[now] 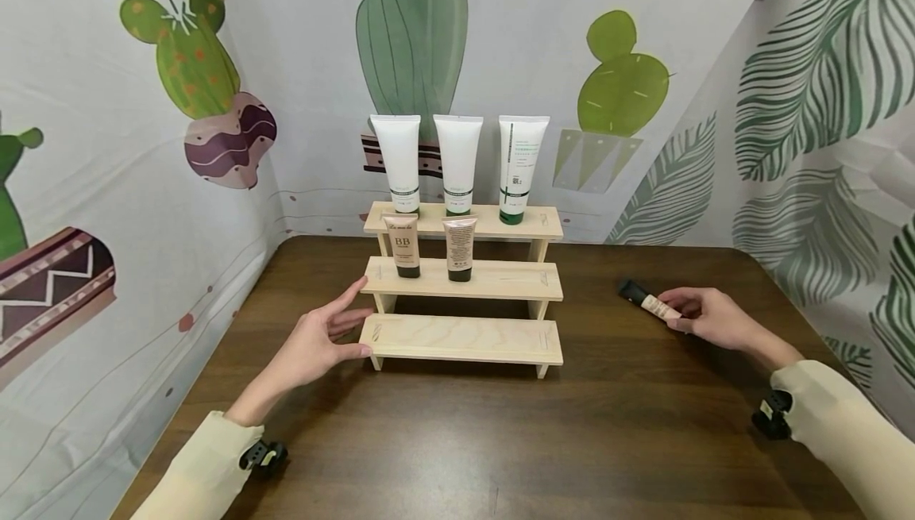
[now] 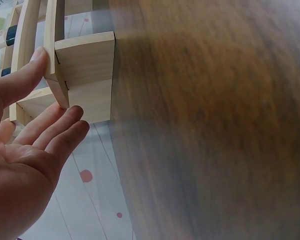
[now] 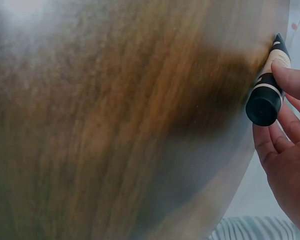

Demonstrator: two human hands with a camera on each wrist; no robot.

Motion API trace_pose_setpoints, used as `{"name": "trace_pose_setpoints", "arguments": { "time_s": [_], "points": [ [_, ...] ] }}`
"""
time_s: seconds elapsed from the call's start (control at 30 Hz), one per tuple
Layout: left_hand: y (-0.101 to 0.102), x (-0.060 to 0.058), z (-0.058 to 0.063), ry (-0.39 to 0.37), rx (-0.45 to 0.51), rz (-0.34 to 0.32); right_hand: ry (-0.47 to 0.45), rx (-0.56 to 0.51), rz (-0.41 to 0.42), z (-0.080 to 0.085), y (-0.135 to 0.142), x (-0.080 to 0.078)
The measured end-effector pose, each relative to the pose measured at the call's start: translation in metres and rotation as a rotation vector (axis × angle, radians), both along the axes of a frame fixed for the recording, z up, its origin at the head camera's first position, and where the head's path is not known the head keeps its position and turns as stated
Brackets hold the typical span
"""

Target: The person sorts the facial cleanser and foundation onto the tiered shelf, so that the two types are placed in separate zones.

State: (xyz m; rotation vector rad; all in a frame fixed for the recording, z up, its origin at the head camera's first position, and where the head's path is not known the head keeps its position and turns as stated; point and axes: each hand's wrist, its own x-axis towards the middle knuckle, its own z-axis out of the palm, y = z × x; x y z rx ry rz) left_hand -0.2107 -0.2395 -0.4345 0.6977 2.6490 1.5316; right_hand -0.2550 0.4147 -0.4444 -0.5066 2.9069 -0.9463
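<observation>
My left hand point(image 1: 319, 343) touches the left end of a three-step wooden display stand point(image 1: 457, 337). Its thumb lies at the bottom step's corner, with the fingers extended along the side. My right hand point(image 1: 718, 318) pinches a small beige cosmetic tube point(image 1: 656, 306), tilted low over the table's right side. The tube's black cap point(image 3: 264, 106) sticks out past the thumb in the right wrist view. On the middle step stand two similar tubes, a BB cream tube point(image 1: 403, 246) and one with its printed back showing point(image 1: 460, 248). Nothing stands on the bottom step.
Three larger white tubes stand on the top step: left point(image 1: 399, 159), middle point(image 1: 458, 161) and right point(image 1: 523, 163). The stand sits towards the back of a dark brown wooden table point(image 1: 443, 441). Behind it hangs a cactus-patterned cloth point(image 1: 307, 44).
</observation>
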Motion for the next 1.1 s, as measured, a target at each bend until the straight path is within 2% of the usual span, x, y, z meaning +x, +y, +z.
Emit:
{"name": "trace_pose_setpoints", "arguments": {
  "time_s": [0.37, 0.83, 1.1],
  "points": [
    [0.0, 0.0, 0.001, 0.007, -0.003, -0.003, -0.036, 0.021, -0.008, 0.004, -0.004, 0.002],
    [0.0, -0.001, 0.0, 0.007, -0.01, 0.002, -0.097, 0.013, 0.069, 0.014, -0.004, -0.002],
    [0.0, -0.001, -0.001, 0.003, 0.0, -0.003, -0.147, 0.064, 0.092, 0.016, -0.005, -0.005]
  ]
}}
